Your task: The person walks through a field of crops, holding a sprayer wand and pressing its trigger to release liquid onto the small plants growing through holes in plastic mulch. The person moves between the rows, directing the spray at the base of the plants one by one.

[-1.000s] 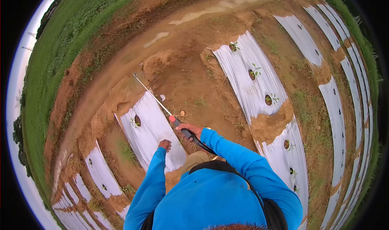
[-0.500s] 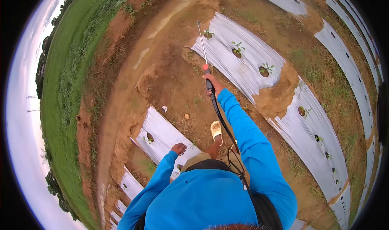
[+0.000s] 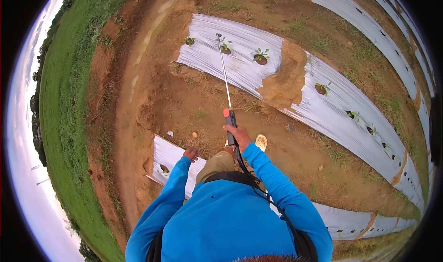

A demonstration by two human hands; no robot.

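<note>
My right hand [image 3: 238, 136] is wrapped around the dark handle of a spray wand [image 3: 224, 77], which has a red-orange knob and a thin silver lance. Its nozzle end lies over a young plant [image 3: 224, 46] growing from a round hole in the white plastic mulch [image 3: 244, 77]. Whether spray leaves the nozzle I cannot tell. A black hose [image 3: 241, 161] runs from the handle back along my right side. My left hand [image 3: 190, 154] hangs beside my leg, holding nothing, its fingers loosely bent and apart, above another mulch strip [image 3: 171, 152].
More seedlings [image 3: 261, 56] stand in holes along the bed, which bare soil [image 3: 285, 72] interrupts. Further mulched rows [image 3: 369, 19] curve away at right. A muddy track [image 3: 134, 91] and green field [image 3: 64, 91] lie left. A yellowish shoe [image 3: 261, 142] shows on the dirt path.
The wand tip has shifted from beside the bed's first plant to over the second. My view has turned, and my feet have stepped. My left hand's fingers look less curled.
</note>
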